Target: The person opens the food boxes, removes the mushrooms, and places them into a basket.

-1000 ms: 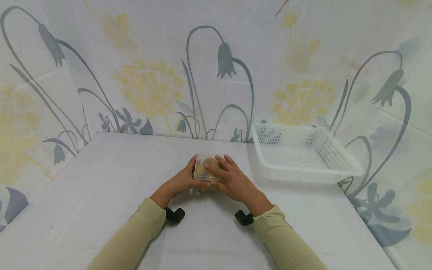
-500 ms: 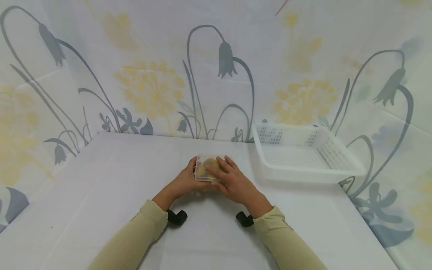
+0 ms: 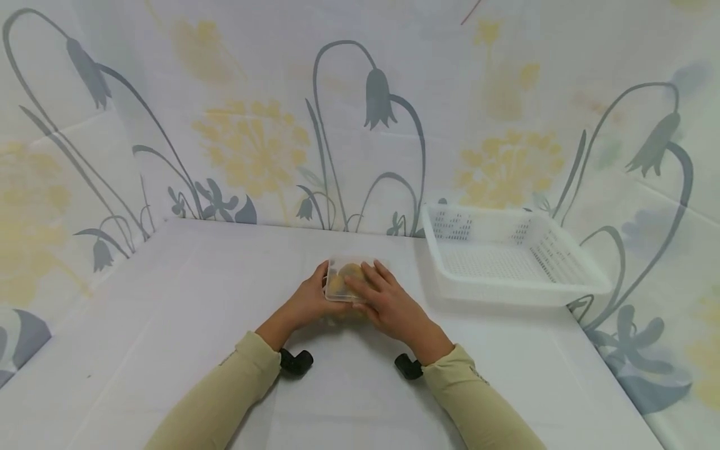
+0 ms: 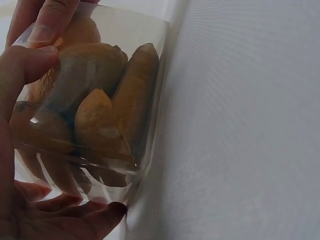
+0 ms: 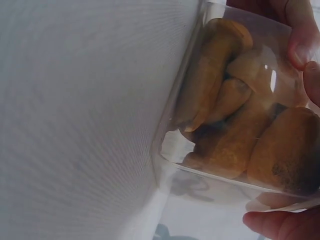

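A clear plastic box (image 3: 337, 299) is held between both hands at the middle of the table. Inside it lie several yellow-brown, rounded and elongated pieces (image 4: 95, 117) that look like mushrooms. My left hand (image 3: 309, 300) grips the box's left side, thumb on the near face and fingers round the far side. From the right, my right hand (image 3: 396, 306) holds it with its thumb on the near side and fingers spread over the top. In the right wrist view the box wall (image 5: 265, 27) stands close against the white cloth, the thumbs nearly meeting at upper right.
A white perforated plastic basket (image 3: 520, 290) stands at the back right of the table. White cloth covers the table (image 3: 185, 300). Behind rises a floral-print curtain (image 3: 360, 156). Black camera mounts (image 3: 296, 362) sit at both wrists, below beige sleeves (image 3: 225, 390).
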The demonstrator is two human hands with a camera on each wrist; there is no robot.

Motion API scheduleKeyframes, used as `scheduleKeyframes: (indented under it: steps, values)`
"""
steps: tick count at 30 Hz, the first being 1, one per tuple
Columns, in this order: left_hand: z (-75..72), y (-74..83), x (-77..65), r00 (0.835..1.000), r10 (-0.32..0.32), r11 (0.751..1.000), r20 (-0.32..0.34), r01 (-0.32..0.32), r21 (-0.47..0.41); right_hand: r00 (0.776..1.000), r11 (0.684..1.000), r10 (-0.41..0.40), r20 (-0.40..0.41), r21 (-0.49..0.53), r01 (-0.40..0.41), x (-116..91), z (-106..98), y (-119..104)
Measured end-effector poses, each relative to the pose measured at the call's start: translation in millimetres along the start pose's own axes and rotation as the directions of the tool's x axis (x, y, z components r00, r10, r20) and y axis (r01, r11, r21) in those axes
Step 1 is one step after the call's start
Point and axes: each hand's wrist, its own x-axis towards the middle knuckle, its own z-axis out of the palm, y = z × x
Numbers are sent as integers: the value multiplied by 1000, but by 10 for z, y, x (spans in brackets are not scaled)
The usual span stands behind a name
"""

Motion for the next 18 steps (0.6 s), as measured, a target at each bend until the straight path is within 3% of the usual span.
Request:
scheduleKeyframes:
  steps: [7,13,18]
  values:
    - [-28,-7,23,1000,12,1000,1,-12,-23,1000,999,3,7,41,-3,51,-61,-8]
    - [-9,-14,15,999,11,996,45,-7,-91,991,993,84,107,76,-92,70,-127,-20]
    - [-12,-3,3,999,12,996,41,-9,-93,974,980,152,168,104,-171,139,-204,-26]
